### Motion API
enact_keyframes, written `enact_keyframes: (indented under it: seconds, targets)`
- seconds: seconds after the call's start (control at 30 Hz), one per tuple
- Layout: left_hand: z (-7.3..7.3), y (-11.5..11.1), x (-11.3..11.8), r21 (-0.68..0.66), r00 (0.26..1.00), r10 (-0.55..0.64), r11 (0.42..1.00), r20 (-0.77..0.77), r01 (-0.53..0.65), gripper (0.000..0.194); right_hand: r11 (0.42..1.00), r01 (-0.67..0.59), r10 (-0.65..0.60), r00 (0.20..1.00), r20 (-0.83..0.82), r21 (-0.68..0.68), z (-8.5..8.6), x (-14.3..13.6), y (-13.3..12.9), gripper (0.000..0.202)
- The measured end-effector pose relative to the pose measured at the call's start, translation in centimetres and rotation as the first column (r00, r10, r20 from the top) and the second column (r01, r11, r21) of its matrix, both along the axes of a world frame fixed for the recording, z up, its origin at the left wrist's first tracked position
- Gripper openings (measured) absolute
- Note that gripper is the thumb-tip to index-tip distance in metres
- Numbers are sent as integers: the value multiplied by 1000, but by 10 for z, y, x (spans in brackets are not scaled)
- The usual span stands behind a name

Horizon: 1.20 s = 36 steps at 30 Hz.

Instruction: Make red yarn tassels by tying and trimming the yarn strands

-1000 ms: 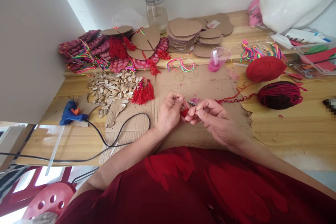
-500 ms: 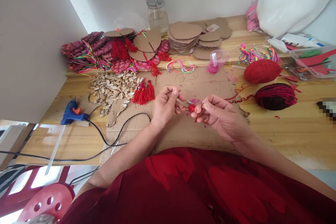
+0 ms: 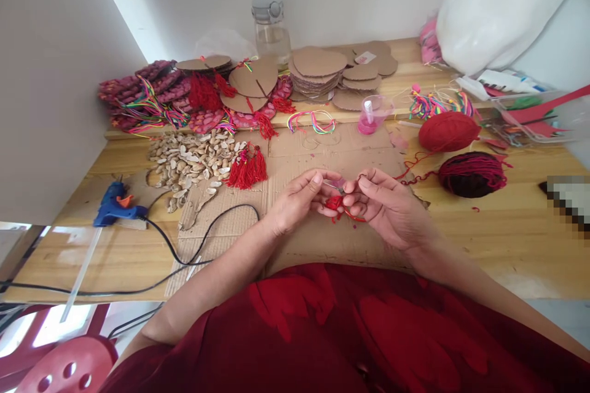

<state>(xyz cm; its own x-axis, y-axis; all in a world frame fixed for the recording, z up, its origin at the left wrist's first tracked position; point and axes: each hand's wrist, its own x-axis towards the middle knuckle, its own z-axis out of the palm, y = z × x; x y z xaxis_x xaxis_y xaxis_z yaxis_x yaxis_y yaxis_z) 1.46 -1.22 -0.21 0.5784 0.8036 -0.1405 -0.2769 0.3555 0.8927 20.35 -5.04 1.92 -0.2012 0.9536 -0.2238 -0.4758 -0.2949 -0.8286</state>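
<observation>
Near the middle of the cardboard sheet, a small bundle of red yarn sits between my two hands. My left hand has its fingers closed round the bundle's left side, with a thin metallic piece by the fingertips. Pinched fingers of my right hand hold a dark red strand at the bundle's right. Red yarn hangs below the fingers. Two yarn balls, one red and one dark magenta, lie to the right, with strands running toward my right hand.
Red tassels and peanut shells lie left of my hands. Farther left is a blue glue gun with its black cable. Behind stand cardboard stacks, a bottle and a pink cup. A plastic box is at right.
My hands have come closer together, and my left hand now closes on the red yarn bundle. The whole view has shifted slightly.
</observation>
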Motion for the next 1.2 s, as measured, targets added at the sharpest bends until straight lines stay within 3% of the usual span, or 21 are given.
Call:
enact_keyframes:
  seconds: [0.07,0.13,0.23,0.3,0.37,0.47,0.57,0.67,0.77,1.0,1.1,1.2]
  targets:
    - [-1,0,1,-22,1000,22,1000,-19,-23,50,997,18,-27,992,122,72,1,3,-1,17]
    - [-2,1,1,-32,999,34,999,-31,-35,52,979,-13,-63,929,364,203,4,2,-4,23]
    - [-2,1,1,-38,998,51,998,-43,-53,53,905,-181,-188,643,743,386,11,-2,-7,31]
    - [-2,1,0,-40,997,59,997,-50,-61,53,864,-269,-270,466,843,425,14,-6,-8,27]
    - [-1,1,0,-40,997,58,997,-55,-61,53,861,-292,-286,399,871,416,13,-9,-7,21]
    - [-1,1,0,-35,997,47,998,-56,-49,55,882,-241,-270,445,854,404,8,-8,-4,15]
    - [-2,1,1,-35,996,54,998,-70,-56,56,914,-142,-218,619,755,381,3,-4,0,16]
    - [-2,1,1,-25,992,68,997,-110,-71,54,971,-39,-103,818,566,234,-1,0,4,21]
    - [-3,1,1,2,981,51,999,-187,-52,47,994,23,-65,915,399,109,-2,0,7,30]
    - [-1,-3,2,63,953,-2,998,-303,22,31,996,76,-82,979,189,36,5,0,14,35]
    - [1,-4,3,64,948,83,996,-309,-67,30,982,183,-187,974,124,46,7,6,18,34]
    - [3,-4,5,38,950,217,976,-227,-214,31,988,147,-156,942,296,54,3,10,17,34]
